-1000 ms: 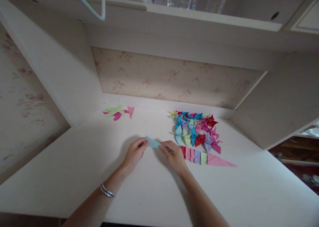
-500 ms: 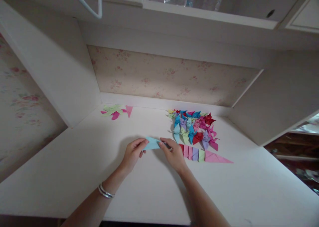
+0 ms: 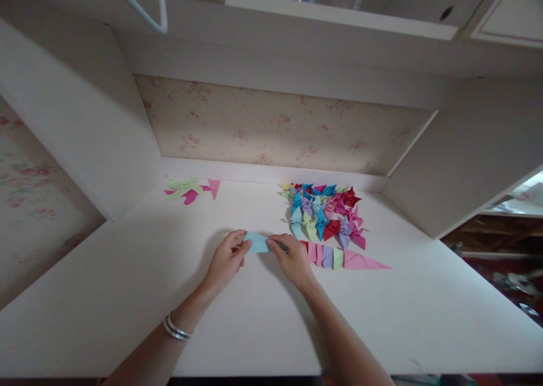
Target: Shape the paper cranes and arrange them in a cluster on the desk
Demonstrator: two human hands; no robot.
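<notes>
A light blue piece of folded origami paper [image 3: 257, 243] is stretched between my two hands, over the middle of the white desktop. My left hand [image 3: 227, 256] pinches its left end between thumb and fingers. At the opposite end, my right hand [image 3: 292, 259] grips the paper the same way. Just right of my right hand lies a row of overlapping folded paper strips [image 3: 327, 256], ending in a long pink folded point [image 3: 365, 260]. Behind that row stand several rows of folded paper cranes [image 3: 324, 213] in blue, red, purple, green and pink.
Green and magenta paper pieces [image 3: 185, 191] lie at the back left beside a pink paper triangle [image 3: 214, 188]. White side panels and a low floral back panel [image 3: 271, 129] enclose the desktop [image 3: 139, 295]. Overhead, a shelf [image 3: 339, 18] holds clear plastic items.
The view has shifted slightly, so the surroundings sit a little further left. My left thumb and fingers have moved a little on the paper; both hands still hold it.
</notes>
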